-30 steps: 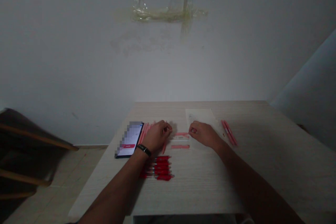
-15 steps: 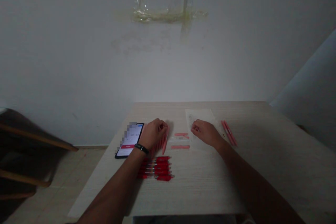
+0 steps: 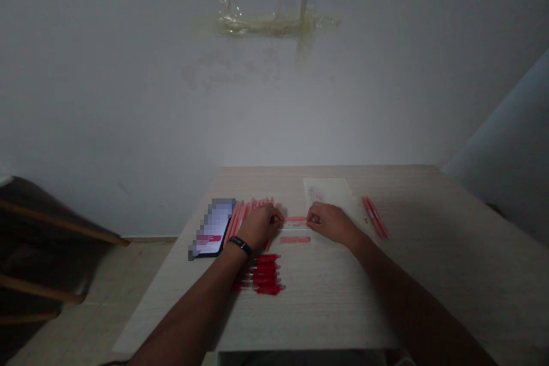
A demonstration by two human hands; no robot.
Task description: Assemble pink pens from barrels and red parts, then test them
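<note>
Grip cannot be judged for the left hand (image 3: 258, 225) or the right hand (image 3: 331, 222): both are curled, but whether anything is pinched is hidden. Between them, a pink pen piece (image 3: 295, 219) is seen on the counter (image 3: 326, 320). Pink pens (image 3: 237, 218) are lined up beside a phone (image 3: 214, 226), red pens (image 3: 266, 275) nearer the front edge.

Red pens (image 3: 266, 275): at least four. Pink pens (image 3: 234, 222) beside phone (image 3: 214, 240): at least five, partly hidden. Pink pens, right: two. Short pink pieces (image 3: 295, 239): at least two. Phone: one. Wristband (image 3: 240, 245): one. Pale sheet (image 3: 332, 191): one.
</note>
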